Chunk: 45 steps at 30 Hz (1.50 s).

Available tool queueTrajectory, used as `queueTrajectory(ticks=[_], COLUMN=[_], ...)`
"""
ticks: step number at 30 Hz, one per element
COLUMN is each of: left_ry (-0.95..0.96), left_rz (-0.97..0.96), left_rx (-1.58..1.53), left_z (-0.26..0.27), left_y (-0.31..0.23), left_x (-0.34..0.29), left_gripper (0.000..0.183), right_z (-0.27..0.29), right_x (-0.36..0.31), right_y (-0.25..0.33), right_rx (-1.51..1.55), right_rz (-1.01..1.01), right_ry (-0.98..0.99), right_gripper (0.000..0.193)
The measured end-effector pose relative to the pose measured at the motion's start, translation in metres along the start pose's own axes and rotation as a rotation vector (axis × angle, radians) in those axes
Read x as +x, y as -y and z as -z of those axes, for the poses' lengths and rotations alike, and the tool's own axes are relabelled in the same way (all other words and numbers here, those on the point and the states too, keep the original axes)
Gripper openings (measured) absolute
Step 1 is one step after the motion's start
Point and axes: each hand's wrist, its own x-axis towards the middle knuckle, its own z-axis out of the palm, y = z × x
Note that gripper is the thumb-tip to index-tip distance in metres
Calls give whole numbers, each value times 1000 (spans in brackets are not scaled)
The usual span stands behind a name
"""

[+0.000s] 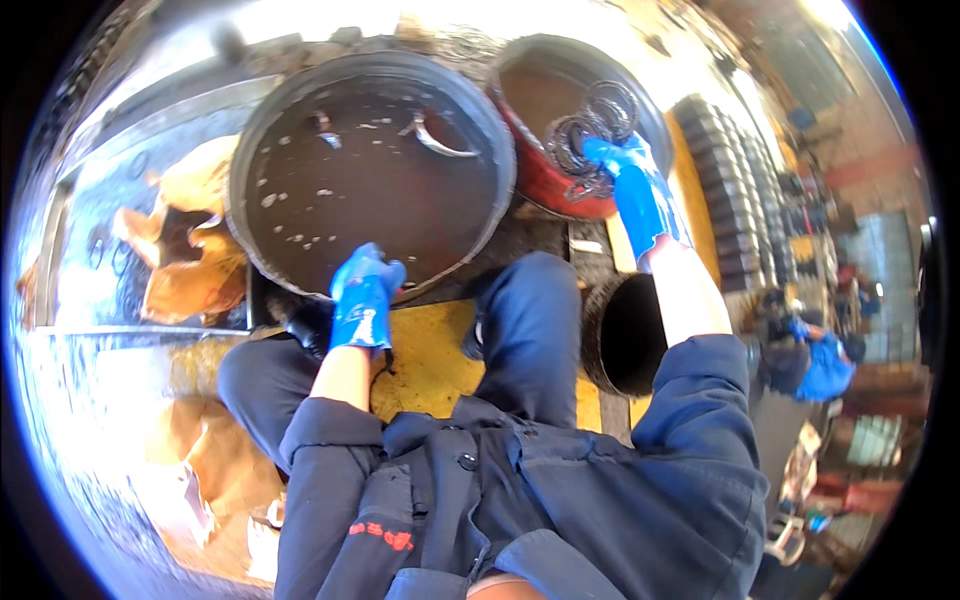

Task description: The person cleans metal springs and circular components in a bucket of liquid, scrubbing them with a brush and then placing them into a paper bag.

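Observation:
My right hand (622, 162), in a blue glove, is closed on a bunch of thin dark rings (606, 108) over the red tub (540, 160). Several rings hang loosely from the fingers, some against the tub's inner side. My left hand (366, 284), gloved in blue too, is at the near rim of the large grey basin (245, 235). Its fingers are curled, and whatever they grip is hidden. Murky brown liquid fills the basin, with pale flecks on top. A curved, shiny ring-like piece (440, 146) and a small object (326, 130) show in it.
A dark open cylinder (628, 334) stands by my right knee. Ribbed dark stacks (722, 190) lie beyond the red tub. To the left are brown wrapping paper (195, 275) and a cardboard piece (225, 465). Another person in blue (822, 365) is far right.

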Motion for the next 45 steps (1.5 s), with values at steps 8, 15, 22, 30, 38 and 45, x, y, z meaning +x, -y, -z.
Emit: queueTrajectory(ticks=[8, 15, 22, 30, 38, 45], left_ry=[-56, -5, -22, 59, -98, -170], left_rz=[34, 52, 104, 128, 85, -229], left_rx=[-40, -28, -9, -4, 65, -183], left_z=[-24, -12, -15, -9, -17, -51], left_y=[18, 24, 35, 20, 36, 12], left_x=[22, 16, 18, 18, 18, 24], left_gripper=[42, 44, 50, 52, 50, 38], right_z=[-272, -433, -510, -492, -293, 11], right_x=[80, 92, 113, 158, 102, 109], right_y=[20, 3, 21, 47, 113, -23], right_rx=[115, 149, 97, 126, -281, -216], right_rz=[99, 136, 97, 384, 375, -74], right_ry=[591, 746, 910, 820, 637, 451], right_gripper=[43, 46, 46, 78, 49, 44])
